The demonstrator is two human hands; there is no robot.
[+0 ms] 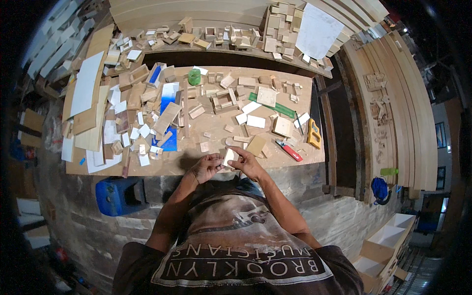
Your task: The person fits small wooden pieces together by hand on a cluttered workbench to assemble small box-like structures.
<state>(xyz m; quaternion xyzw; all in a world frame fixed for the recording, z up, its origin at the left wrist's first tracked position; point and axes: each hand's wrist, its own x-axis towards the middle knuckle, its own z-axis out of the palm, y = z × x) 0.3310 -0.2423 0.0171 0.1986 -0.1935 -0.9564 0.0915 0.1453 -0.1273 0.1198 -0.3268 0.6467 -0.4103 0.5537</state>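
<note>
One small pale piece (228, 157) was in your right hand (250, 166), pinched between thumb and fingers; your left hand (208, 167) had its fingers curled against the piece's left edge, though whether they gripped it I couldn't tell. Just beyond your grip lay a tan block (255, 146); farther right, a red-handled tool (291, 151); well beyond, leftward, a green jar (194, 77).

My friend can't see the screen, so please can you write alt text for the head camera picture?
A person's left hand and right hand hold a small pale piece at the near edge of a wooden workbench. Wooden blocks and little boxes lie scattered across it, with a green jar, a red tool and a yellow tool.
</note>
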